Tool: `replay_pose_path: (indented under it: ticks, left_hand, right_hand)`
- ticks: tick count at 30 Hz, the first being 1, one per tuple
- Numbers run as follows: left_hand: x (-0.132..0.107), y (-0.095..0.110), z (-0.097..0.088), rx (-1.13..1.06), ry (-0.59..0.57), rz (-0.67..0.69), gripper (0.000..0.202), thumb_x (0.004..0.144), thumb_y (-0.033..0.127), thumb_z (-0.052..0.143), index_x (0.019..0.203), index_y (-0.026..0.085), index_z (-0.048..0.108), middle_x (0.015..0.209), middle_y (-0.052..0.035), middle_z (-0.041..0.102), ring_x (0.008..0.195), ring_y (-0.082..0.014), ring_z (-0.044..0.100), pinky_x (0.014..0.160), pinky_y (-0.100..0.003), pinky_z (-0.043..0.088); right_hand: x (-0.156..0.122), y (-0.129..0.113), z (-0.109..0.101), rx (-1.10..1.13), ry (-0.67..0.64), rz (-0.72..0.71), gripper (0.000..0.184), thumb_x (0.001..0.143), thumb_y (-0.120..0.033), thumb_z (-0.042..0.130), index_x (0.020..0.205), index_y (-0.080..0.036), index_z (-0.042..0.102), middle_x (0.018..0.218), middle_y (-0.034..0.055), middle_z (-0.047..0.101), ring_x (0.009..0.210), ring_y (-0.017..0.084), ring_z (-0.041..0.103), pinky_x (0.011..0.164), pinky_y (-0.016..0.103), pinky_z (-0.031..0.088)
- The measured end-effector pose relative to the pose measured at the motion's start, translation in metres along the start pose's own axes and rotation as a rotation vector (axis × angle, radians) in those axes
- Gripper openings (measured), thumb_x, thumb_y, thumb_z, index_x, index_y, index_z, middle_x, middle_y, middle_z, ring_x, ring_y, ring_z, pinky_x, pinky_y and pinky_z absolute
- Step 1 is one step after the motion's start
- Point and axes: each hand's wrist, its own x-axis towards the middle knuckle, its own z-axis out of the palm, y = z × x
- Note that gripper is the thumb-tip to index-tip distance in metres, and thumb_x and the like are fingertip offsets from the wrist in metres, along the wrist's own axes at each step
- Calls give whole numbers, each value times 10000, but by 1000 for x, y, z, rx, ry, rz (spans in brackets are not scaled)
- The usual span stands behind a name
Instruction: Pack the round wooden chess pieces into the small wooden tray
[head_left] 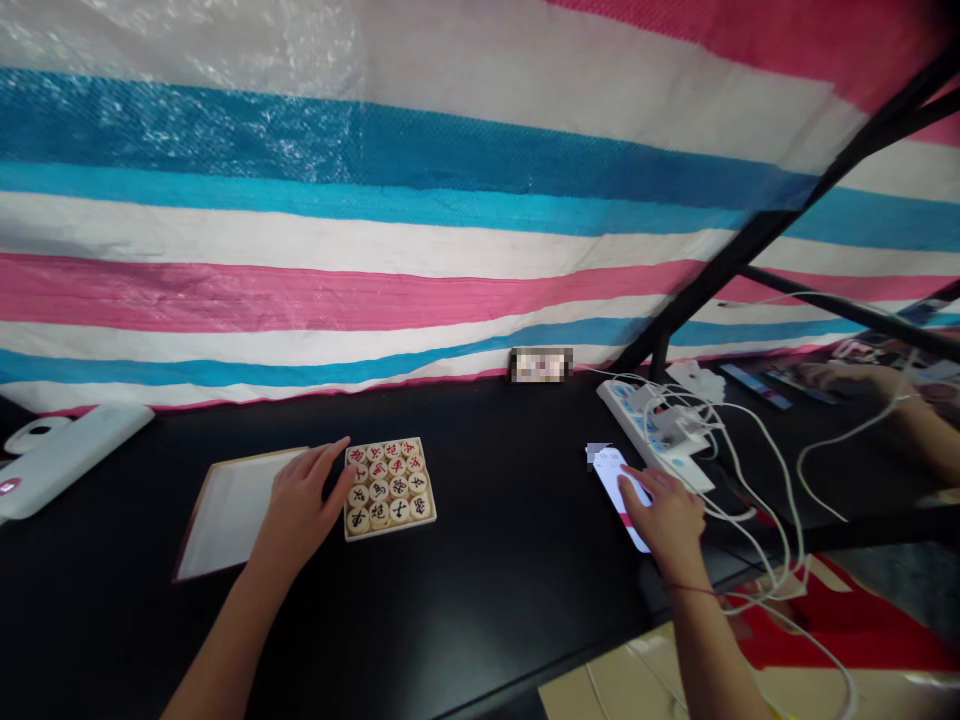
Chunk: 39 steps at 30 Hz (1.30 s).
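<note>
Forearms (225, 640) are being reached forward. Left hand (300, 510), spread, is being held beside a tray of Chinese chess pieces (390, 488); right hand (664, 515) is being rested, fingers open, on a smartphone (611, 480).

The left forearm (221, 635) and right forearm (709, 650) were bare, both entering from the bottom edge of the frame, with the left hand (300, 505) at lower centre-left and the right hand (664, 515) at lower right. The one worn item seen was a thin red cord (686, 589) around the right wrist, low right of centre. It looked like plain string, though it could be a slim bracelet; too thin to tell from this view. No cables, markings or other fittings showed on either arm.
</note>
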Motion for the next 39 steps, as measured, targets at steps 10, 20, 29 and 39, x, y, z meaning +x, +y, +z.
replay_pose_path:
  ticks: [10, 20, 29, 39]
  left_hand:
    - [0, 2, -1, -10, -19, -1, 427, 951, 473, 405, 1234, 196, 565, 1109, -106, 674, 1021, -274, 624, 922, -452, 477]
    - [-1, 4, 0, -9, -17, 13, 426, 954, 466, 398, 1226, 189, 573, 1099, -112, 678, 1014, -271, 627, 904, -434, 483]
    - [-1, 7, -3, -8, -27, -9, 399, 945, 444, 416, 1226, 211, 575, 1094, -99, 680, 1019, -268, 625, 912, -438, 479]
    - [-1, 10, 0, -21, -37, 26, 395, 949, 427, 418, 1223, 191, 579, 1126, -115, 657, 1042, -277, 607, 952, -465, 459]
  right_hand:
    - [-9, 20, -7, -41, -108, -79, 391, 750, -196, 435, 904, -273, 786, 1083, 83, 657, 962, 267, 598, 862, 429, 411]
    - [6, 17, 6, 86, -86, -33, 705, 800, -736, 345, 883, -181, 772, 901, 132, 697, 854, 300, 644, 746, 418, 419]
    - [12, 20, 0, 178, -66, -12, 456, 789, -524, 469, 814, -179, 765, 896, 126, 724, 871, 305, 656, 760, 408, 463]
    - [-2, -72, -46, 456, 20, -43, 322, 806, -331, 436, 895, -175, 703, 927, 125, 689, 899, 274, 628, 836, 413, 490]
